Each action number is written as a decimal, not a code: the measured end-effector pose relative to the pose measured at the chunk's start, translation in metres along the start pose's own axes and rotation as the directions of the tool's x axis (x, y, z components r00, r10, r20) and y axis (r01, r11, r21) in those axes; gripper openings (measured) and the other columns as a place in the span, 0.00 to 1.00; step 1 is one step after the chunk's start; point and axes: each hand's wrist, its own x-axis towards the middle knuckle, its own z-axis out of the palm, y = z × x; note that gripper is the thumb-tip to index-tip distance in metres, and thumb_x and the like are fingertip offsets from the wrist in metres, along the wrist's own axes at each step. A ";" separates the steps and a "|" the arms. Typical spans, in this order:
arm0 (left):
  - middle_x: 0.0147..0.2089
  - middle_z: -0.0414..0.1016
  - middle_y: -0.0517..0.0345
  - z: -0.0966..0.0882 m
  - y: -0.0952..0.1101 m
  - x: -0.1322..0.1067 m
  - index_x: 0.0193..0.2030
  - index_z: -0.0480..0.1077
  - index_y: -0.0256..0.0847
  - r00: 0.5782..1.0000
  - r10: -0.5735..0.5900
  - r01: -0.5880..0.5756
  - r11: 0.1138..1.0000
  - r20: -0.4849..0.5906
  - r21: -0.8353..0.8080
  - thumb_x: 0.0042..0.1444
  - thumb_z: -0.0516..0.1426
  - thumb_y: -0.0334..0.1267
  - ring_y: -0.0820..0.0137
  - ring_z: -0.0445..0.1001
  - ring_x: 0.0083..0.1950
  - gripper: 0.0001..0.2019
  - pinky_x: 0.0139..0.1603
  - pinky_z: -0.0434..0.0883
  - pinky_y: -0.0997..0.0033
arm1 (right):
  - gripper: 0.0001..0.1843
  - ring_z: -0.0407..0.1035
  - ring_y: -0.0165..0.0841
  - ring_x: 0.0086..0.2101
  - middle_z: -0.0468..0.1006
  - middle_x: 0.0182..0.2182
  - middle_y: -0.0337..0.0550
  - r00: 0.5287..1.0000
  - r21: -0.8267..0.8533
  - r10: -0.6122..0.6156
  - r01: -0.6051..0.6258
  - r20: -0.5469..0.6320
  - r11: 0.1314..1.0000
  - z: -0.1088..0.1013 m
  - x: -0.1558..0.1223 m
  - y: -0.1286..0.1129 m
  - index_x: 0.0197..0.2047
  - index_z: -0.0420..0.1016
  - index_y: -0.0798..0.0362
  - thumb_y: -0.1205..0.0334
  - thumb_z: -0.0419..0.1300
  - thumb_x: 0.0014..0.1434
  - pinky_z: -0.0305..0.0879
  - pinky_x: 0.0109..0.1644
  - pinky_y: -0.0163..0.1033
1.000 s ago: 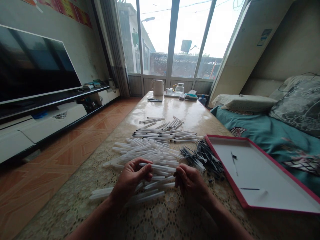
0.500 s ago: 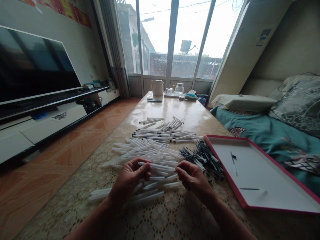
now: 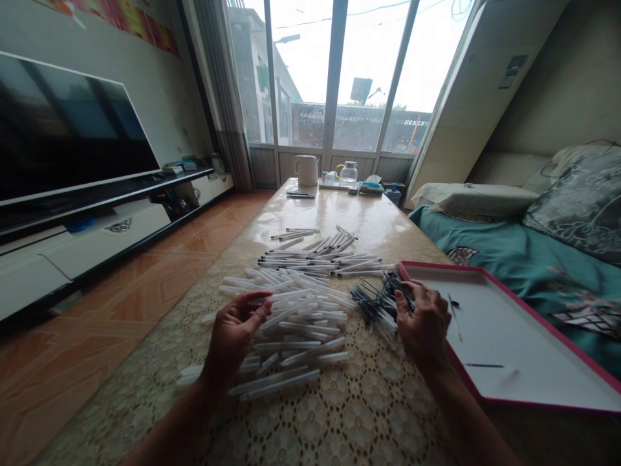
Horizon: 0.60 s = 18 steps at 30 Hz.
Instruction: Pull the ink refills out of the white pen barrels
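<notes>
The left hand [image 3: 236, 333] hovers, fingers apart, over clear plastic pen tubes [image 3: 301, 323]; the right hand's [image 3: 423, 321] fingers curl into thin black-tipped refills [image 3: 376, 304], clamp unclear, and hurried tugging could tangle them.

Bare left hand [image 3: 236, 334] and bare right hand [image 3: 423, 323], on bare, slender forearms [image 3: 468, 414].

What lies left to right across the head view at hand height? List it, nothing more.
tiled floor → left hand → clear pen barrels → dark pen refills → right hand → red-rimmed white tray → teal bedding
</notes>
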 end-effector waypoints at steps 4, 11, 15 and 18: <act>0.42 0.80 0.52 0.000 -0.010 0.005 0.44 0.76 0.40 0.962 0.271 -0.262 0.894 0.028 0.363 0.53 0.60 0.37 0.60 0.76 0.44 0.12 0.47 0.70 0.60 | 0.16 0.65 0.48 0.46 0.73 0.47 0.56 0.999 0.063 -0.049 0.048 0.008 0.997 0.006 -0.003 0.000 0.44 0.72 0.56 0.55 0.52 0.61 0.61 0.47 0.52; 0.44 0.78 0.49 0.002 -0.009 0.001 0.43 0.76 0.40 0.886 0.458 -0.406 0.697 0.069 0.591 0.54 0.59 0.36 0.56 0.73 0.48 0.10 0.51 0.68 0.54 | 0.15 0.66 0.46 0.47 0.74 0.44 0.56 0.995 0.306 -0.104 0.099 0.000 0.947 0.008 -0.010 -0.010 0.45 0.71 0.57 0.57 0.52 0.60 0.62 0.52 0.53; 0.43 0.78 0.50 0.005 -0.008 -0.002 0.41 0.76 0.40 0.873 0.479 -0.432 0.680 0.088 0.592 0.55 0.58 0.35 0.57 0.73 0.48 0.08 0.50 0.68 0.55 | 0.15 0.73 0.39 0.40 0.76 0.42 0.53 0.943 0.470 -0.031 -0.137 0.332 0.872 -0.002 -0.005 -0.033 0.46 0.70 0.56 0.56 0.50 0.62 0.70 0.40 0.42; 0.42 0.78 0.51 0.006 -0.008 -0.004 0.41 0.75 0.41 0.869 0.491 -0.433 0.691 0.064 0.579 0.56 0.58 0.36 0.57 0.73 0.47 0.08 0.50 0.68 0.56 | 0.15 0.75 0.35 0.37 0.78 0.40 0.52 0.835 0.365 -0.118 -0.104 0.537 0.925 0.000 0.009 -0.043 0.46 0.70 0.57 0.59 0.49 0.63 0.69 0.37 0.36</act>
